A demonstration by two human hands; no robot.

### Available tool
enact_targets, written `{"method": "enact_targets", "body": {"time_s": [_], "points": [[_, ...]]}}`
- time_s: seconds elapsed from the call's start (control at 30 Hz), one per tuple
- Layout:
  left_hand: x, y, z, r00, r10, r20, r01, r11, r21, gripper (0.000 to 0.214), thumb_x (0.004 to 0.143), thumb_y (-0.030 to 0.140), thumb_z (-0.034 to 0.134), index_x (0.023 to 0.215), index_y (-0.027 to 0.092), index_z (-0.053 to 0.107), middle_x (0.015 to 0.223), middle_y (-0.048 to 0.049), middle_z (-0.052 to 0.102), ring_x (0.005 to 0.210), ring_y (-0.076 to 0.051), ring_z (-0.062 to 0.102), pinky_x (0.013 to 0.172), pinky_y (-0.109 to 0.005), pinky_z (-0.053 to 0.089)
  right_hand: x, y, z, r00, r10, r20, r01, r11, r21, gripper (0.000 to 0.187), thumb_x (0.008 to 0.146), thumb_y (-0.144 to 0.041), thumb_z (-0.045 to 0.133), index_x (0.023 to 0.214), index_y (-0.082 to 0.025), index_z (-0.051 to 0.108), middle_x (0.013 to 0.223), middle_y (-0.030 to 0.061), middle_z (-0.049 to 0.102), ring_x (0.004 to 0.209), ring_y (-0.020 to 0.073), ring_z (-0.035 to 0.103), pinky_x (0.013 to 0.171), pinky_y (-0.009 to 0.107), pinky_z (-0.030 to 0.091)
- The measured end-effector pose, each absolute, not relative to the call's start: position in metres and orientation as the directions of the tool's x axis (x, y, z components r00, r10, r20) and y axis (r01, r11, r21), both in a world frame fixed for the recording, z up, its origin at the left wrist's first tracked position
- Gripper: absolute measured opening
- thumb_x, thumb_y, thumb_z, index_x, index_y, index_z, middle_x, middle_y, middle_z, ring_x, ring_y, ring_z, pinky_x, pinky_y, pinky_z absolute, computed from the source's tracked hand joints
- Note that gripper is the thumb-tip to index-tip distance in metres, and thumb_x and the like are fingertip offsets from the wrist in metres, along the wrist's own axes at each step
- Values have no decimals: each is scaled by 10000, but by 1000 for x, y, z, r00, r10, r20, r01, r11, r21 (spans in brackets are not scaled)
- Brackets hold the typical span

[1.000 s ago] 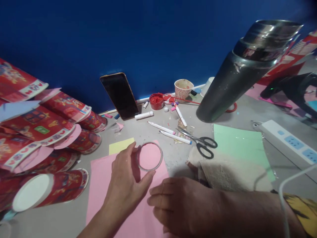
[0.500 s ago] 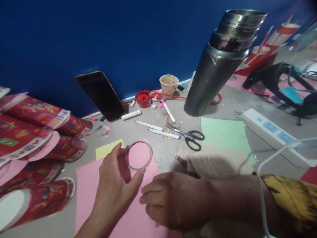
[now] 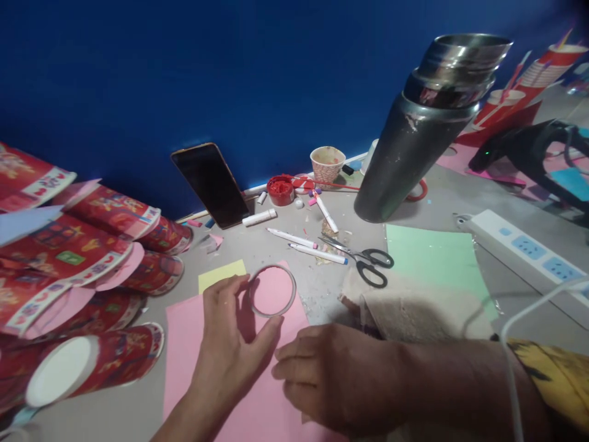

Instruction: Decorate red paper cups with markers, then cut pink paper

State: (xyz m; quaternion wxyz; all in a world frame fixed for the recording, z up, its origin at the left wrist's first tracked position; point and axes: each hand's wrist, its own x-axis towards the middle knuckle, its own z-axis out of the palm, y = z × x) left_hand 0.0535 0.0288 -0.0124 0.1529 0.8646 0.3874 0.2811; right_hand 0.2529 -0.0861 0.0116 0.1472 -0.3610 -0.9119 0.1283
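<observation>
My left hand [image 3: 239, 344] curves around the near left side of a thin grey ring [image 3: 253, 305], which looks like a nearly used-up tape roll. Its thumb and index fingertips touch the rim. The ring lies over pink paper [image 3: 184, 350], which shows through its middle. To the right, my right hand [image 3: 322, 374] rests palm down over the same paper, fingers bent and close together. Whatever may be under those fingers is hidden. Yellow paper [image 3: 221, 275] sits beyond my left hand. Scissors [image 3: 365, 261] with black handles and white markers [image 3: 317, 252] lie ahead.
Red decorated paper cups [image 3: 105, 245] crowd the left side. A phone [image 3: 214, 184] leans on the blue wall. A dark flask [image 3: 414, 141] stands tilted in view behind green paper [image 3: 432, 258]. On the right are a power strip [image 3: 529, 245] and a white cable [image 3: 506, 344].
The whole scene has shifted right and slightly down in view as the camera turned left. Both hands keep their poses, and the ring stays by my left hand.
</observation>
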Motion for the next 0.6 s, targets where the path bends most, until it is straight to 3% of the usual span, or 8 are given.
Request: {"method": "enact_targets", "body": {"time_s": [0.1, 0.17, 0.3, 0.6], "points": [[53, 28, -7, 546, 681, 489, 524, -732, 435, 57, 986, 283, 710, 1022, 253, 678, 1042, -65, 638, 1000, -288, 657, 870, -471, 550, 253, -86, 11, -732, 648, 211, 566, 751, -340, 198, 1055, -224, 697, 873, -154, 730, 1040, 106, 789, 946, 210, 675, 826, 342, 562], [52, 27, -4, 594, 583, 554, 465, -811, 354, 102, 1013, 203, 701, 936, 262, 668, 942, -27, 655, 906, -254, 650, 840, -445, 506, 253, -85, 10, -721, 654, 229, 567, 746, -349, 192, 1049, -212, 704, 869, -153, 733, 1040, 113, 793, 951, 213, 678, 814, 346, 563], [51, 27, -4, 693, 449, 564, 351, -893, 280, 128, 1012, 110, 715, 1016, 236, 694, 942, -25, 698, 884, -229, 660, 821, -419, 489, 252, -85, 8, -702, 662, 263, 570, 743, -350, 179, 1042, -194, 708, 869, -158, 735, 1067, 118, 806, 977, 214, 693, 816, 351, 569], [51, 28, -5, 753, 383, 534, 282, -922, 264, 138, 1039, 86, 683, 999, 218, 689, 909, -40, 689, 883, -219, 631, 797, -376, 533, 251, -85, 3, -697, 655, 293, 589, 755, -289, 228, 1063, -273, 711, 855, -183, 731, 1070, 80, 813, 978, 180, 703, 842, 310, 577]]}}
